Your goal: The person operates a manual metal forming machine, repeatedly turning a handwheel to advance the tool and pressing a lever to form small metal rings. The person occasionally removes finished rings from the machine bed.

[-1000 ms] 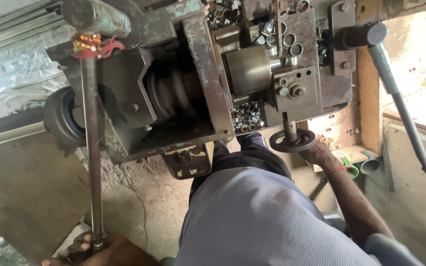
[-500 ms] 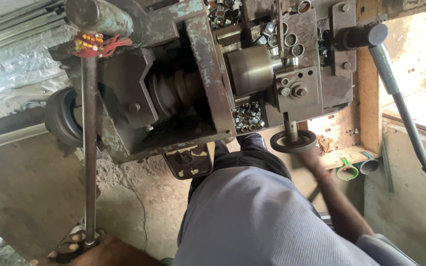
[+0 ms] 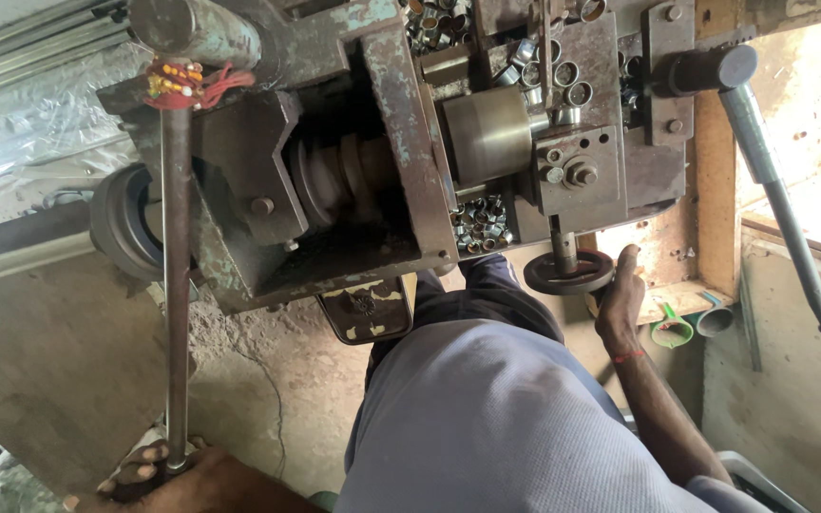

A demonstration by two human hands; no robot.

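Seen from above, a rusty metal machine (image 3: 363, 161) fills the view. Below its front, the person's right hand (image 3: 620, 304) touches a small dark round handwheel (image 3: 568, 274), fingers together against its rim. Left of the machine, the left hand (image 3: 159, 470) has its fingers wrapped around the end of a long rusty lever rod (image 3: 176, 285).
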